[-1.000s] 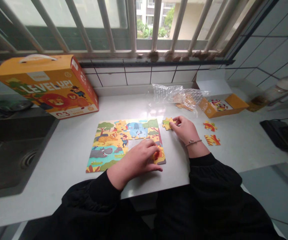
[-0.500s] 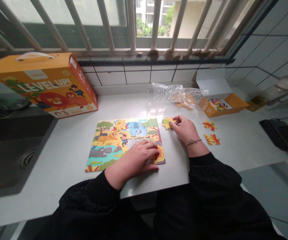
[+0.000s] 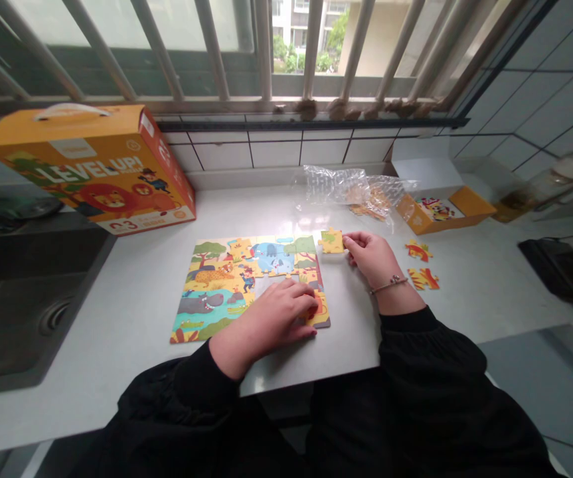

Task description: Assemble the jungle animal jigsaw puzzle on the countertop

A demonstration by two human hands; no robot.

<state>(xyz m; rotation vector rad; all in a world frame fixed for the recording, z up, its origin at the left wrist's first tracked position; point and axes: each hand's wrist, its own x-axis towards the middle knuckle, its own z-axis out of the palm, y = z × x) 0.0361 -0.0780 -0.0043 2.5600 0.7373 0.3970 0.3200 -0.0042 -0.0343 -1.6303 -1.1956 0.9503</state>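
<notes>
An animal-scene jigsaw puzzle (image 3: 206, 272) lies on the white counter, with a gap in its lower middle partly hidden by my left hand. Loosely bent, my left hand (image 3: 281, 309) rests over the puzzle's lower right part, its thumb apart from the fingers and touching near an orange section. Past the puzzle's upper right corner, my right hand (image 3: 373, 259) pinches a yellow-green puzzle piece (image 3: 331, 241) by its right edge, lifted a little off the counter. Two loose pieces, one with a red arc (image 3: 418, 250) and one with orange stripes (image 3: 423, 279), lie right of my right wrist.
A large orange puzzle box (image 3: 101, 172) stands at the back left beside the sink (image 3: 12, 312). Behind my right hand are a clear plastic bag (image 3: 336, 186) with pieces and a small open orange box (image 3: 445, 212). A black device (image 3: 565, 272) lies far right.
My right hand has turned and shifted slightly; the pinched piece has swung a little left and changed its angle. My left hand has stayed in place.
</notes>
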